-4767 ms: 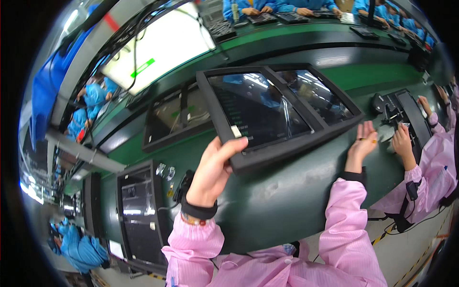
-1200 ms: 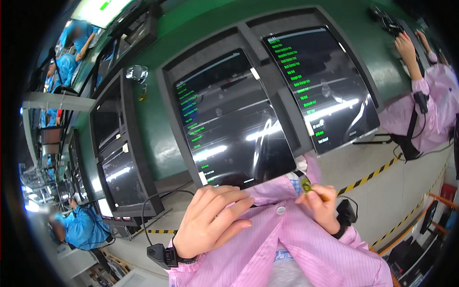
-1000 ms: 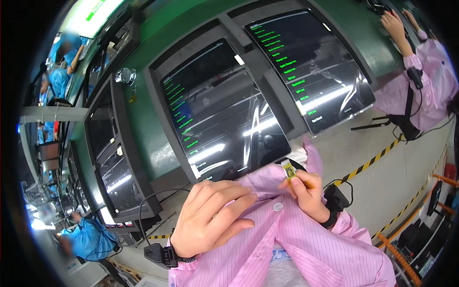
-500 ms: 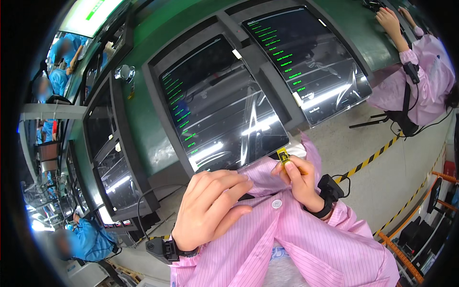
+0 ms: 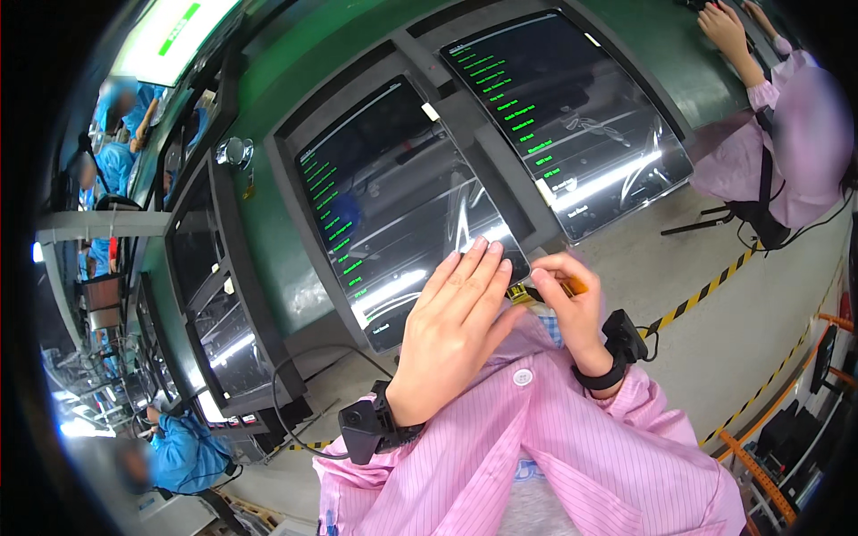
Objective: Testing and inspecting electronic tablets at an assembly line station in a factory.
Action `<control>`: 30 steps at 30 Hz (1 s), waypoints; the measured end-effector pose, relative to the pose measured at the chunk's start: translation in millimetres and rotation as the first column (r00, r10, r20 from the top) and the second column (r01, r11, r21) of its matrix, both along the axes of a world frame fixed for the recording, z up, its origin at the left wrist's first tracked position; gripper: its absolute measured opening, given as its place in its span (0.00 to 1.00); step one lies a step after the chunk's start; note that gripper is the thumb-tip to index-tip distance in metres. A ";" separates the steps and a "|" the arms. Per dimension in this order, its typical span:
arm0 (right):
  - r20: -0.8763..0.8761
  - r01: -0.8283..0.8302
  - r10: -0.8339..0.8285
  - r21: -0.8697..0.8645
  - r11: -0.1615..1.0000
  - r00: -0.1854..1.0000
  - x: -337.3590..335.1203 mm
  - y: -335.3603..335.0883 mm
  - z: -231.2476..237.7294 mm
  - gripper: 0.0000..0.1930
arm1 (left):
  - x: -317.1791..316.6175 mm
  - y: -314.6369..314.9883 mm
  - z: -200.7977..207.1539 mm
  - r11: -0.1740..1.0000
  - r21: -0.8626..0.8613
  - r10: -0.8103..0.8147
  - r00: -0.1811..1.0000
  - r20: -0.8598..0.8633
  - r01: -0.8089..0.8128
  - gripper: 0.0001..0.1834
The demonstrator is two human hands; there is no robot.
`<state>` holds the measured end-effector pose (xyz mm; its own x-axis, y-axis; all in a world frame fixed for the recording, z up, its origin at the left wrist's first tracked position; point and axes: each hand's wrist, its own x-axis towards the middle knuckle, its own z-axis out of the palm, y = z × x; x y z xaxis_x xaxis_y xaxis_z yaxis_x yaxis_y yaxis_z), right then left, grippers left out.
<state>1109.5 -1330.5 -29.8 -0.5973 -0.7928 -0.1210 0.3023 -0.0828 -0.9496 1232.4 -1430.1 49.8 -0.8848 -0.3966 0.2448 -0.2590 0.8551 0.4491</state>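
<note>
Two tablets, the left tablet (image 5: 393, 188) and the right tablet (image 5: 556, 112), lie side by side in a dark double frame (image 5: 490, 152) on a green bench (image 5: 290, 277), their screens lit with rows of green lettering. The left hand (image 5: 458, 326), fingers straight and close together, rests over the left tablet's near right corner. The right hand (image 5: 570, 308), thumb and forefinger pinched narrowly, holds a small yellow piece (image 5: 518, 293) at that corner; whether it joins the tablet cannot be told
</note>
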 end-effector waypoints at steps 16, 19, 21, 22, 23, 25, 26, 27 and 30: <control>0.122 -0.063 0.070 -0.062 0.996 0.990 -11.9 9.2 -22.7 0.14 | -11.0 2.4 -6.0 0.994 -0.058 0.091 0.992 -0.093 -0.097 0.17; -0.260 0.033 -0.022 0.039 0.999 0.965 -24.1 15.5 -23.0 0.17 | -10.8 4.1 -9.8 0.991 -0.087 0.088 0.988 -0.127 -0.100 0.17; -0.671 0.226 -0.086 0.124 0.966 0.736 -36.1 24.5 -24.3 0.16 | -10.9 5.7 -11.3 0.991 -0.094 0.085 0.988 -0.132 -0.097 0.18; -0.674 0.235 -0.092 0.123 0.964 0.733 -42.2 30.5 -19.9 0.16 | -12.1 6.6 -12.3 0.991 -0.101 0.077 0.987 -0.138 -0.091 0.18; -0.582 0.278 -0.159 0.121 0.953 0.797 -50.0 36.4 -9.2 0.14 | -13.2 6.3 -12.1 0.992 -0.099 0.064 0.987 -0.146 -0.079 0.18; -0.492 0.337 -0.239 0.118 0.934 0.837 -62.6 44.8 4.8 0.12 | -10.6 5.5 -7.8 0.994 -0.081 0.068 0.992 -0.109 -0.077 0.19; -0.436 0.390 -0.307 0.113 0.914 0.846 -70.9 47.2 8.2 0.09 | -8.4 5.8 -7.6 0.994 -0.066 0.085 0.992 -0.091 -0.091 0.19; -0.378 0.442 -0.374 0.110 0.890 0.847 -78.9 49.0 10.8 0.07 | -6.9 6.3 -6.1 0.992 -0.075 0.099 0.992 -0.076 -0.104 0.19; -0.168 0.499 -0.485 0.049 0.865 0.858 -100.6 60.5 14.0 0.04 | -11.3 8.1 -8.2 0.992 -0.072 0.101 0.993 -0.066 -0.106 0.19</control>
<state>1008.9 -1270.0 -15.8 -0.9228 -0.3810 -0.0576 0.1027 -0.0992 -0.9897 1221.1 -1422.1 41.6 -0.8220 -0.4638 0.3304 -0.3215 0.8569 0.4029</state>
